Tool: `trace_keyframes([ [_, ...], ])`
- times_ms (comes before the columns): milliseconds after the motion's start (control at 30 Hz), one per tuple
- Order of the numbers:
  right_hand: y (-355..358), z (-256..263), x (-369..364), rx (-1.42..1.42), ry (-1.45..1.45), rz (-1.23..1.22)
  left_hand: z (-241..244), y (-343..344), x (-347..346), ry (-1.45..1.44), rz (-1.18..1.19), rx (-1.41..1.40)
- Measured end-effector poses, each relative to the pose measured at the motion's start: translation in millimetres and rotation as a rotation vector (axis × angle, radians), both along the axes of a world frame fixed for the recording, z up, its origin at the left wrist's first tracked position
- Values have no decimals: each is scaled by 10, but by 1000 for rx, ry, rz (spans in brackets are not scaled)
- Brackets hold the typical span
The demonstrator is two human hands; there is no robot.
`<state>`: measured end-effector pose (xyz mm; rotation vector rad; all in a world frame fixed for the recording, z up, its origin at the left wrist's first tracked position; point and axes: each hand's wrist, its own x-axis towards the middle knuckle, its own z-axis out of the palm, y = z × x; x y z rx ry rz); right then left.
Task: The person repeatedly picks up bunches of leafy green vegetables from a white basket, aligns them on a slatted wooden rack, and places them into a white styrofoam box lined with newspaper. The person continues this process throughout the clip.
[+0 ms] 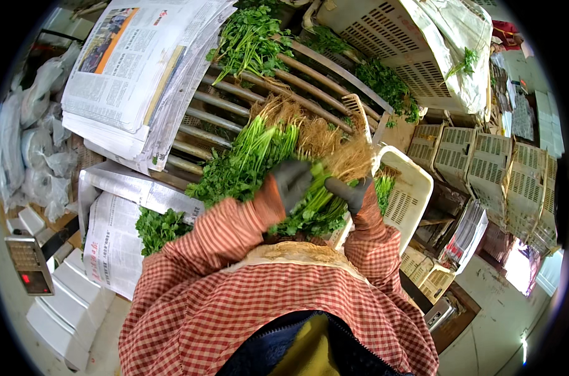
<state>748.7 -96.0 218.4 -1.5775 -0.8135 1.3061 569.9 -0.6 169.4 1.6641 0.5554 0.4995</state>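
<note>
A bunch of coriander [319, 199] with long brown roots is in front of my apron, roots pointing away from me and leaves towards me. My right hand [352, 192], in a dark glove, grips its stems just below the roots. On the bunch's left side is my left hand [291, 183], also dark-gloved and slightly blurred; its fingers are partly hidden, so I cannot tell whether they hold any stems. Just beyond the hands, a larger heap of rooted coriander [261, 150] lies on a rack of metal bars [214, 113].
A thick stack of newspapers [120, 89] rests at the left. More coriander [251, 42] lies at the rack's far end. A cream plastic basket [409, 188] stands right, near stacked crates [488, 164]. A digital scale display [30, 268] and white boxes [68, 310] are lower left.
</note>
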Motion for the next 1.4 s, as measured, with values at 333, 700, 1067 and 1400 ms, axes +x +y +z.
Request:
trace_keyframes([
  [333, -109, 227, -319, -29, 199, -39, 33, 315, -120, -2, -63, -195],
  [700, -435, -354, -326, 230, -78, 257, -347, 290, 142, -105, -438, -543],
  [1067, -569, 665, -628, 85, -135, -65, -1038, 254, 525, -125, -656, 863],
  [1400, 58, 1160, 895, 218, -997, -32, -587, 124, 342, -2, -87, 813],
])
